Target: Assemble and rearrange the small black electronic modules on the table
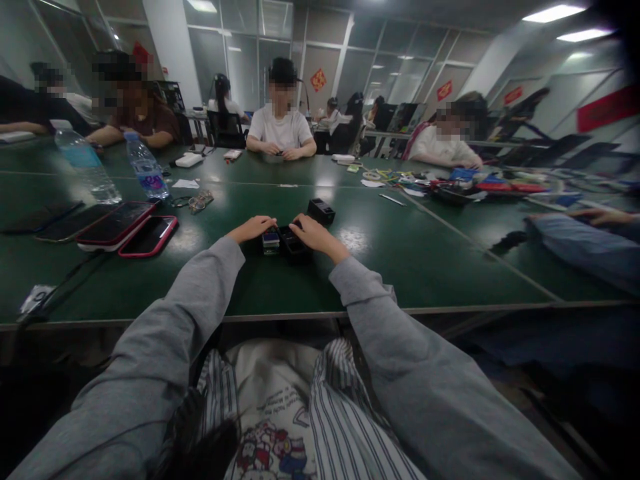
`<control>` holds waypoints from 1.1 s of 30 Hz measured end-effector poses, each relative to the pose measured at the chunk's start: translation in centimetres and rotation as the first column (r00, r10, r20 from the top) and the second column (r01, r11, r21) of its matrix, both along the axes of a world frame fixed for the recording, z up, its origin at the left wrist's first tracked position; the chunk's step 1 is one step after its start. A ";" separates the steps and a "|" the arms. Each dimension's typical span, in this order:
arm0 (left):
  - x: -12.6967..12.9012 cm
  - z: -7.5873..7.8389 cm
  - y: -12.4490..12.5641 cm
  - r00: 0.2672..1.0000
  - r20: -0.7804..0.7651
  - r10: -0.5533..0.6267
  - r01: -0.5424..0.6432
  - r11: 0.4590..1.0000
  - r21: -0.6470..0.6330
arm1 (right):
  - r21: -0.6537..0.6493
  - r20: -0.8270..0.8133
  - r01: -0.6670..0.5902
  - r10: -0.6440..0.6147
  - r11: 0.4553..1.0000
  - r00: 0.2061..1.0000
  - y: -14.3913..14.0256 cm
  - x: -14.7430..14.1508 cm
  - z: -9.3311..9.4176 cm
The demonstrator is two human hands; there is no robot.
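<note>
A small black case (293,241) lies on the green surface (410,260) straight ahead of me, half hidden under my right hand (314,235), whose fingers curl over it. My left hand (251,228) rests by a little block (271,241); whether those fingers grip it I cannot tell. Another black box (321,211) sits just beyond. Phones (131,230) lie off left.

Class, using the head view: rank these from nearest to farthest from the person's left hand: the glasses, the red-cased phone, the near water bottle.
Measured from the left hand:
1. Glasses, on the green table just left of and beyond the hand.
2. Red-cased phone, lying flat farther left.
3. Near water bottle, upright, farthest, back left.
</note>
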State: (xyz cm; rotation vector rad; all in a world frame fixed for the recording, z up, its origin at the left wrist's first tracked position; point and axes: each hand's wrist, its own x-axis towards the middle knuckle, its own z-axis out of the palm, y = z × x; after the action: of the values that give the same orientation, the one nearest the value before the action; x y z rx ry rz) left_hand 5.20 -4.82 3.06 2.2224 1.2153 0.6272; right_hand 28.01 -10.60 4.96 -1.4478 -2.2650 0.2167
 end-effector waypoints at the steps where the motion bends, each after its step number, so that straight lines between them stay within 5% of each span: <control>1: -0.1 -0.1 0.2 1.000 0.016 -0.004 0.005 1.000 -0.008 | 0.001 0.006 0.004 -0.004 1.000 1.000 -0.1 0.0 0.1; 23: -0.6 0.1 0.3 0.993 0.116 -0.036 0.047 0.995 -0.092 | 0.042 -0.026 0.185 -0.184 0.982 0.983 0.5 0.7 0.3; 29: -0.3 0.4 -0.1 0.991 0.133 -0.025 0.044 0.989 -0.140 | 0.057 -0.134 0.337 -0.327 0.940 0.935 1.3 2.3 1.3; 33: -0.1 0.6 -0.5 0.989 0.150 -0.013 0.037 0.986 -0.164 | 0.027 -0.121 0.284 -0.279 0.958 0.953 1.3 2.5 1.2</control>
State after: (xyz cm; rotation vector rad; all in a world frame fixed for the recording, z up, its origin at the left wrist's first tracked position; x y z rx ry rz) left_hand 5.09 -5.29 3.62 2.0125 1.1204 0.6449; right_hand 30.56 -9.32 6.12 -1.6678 -1.9316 0.1553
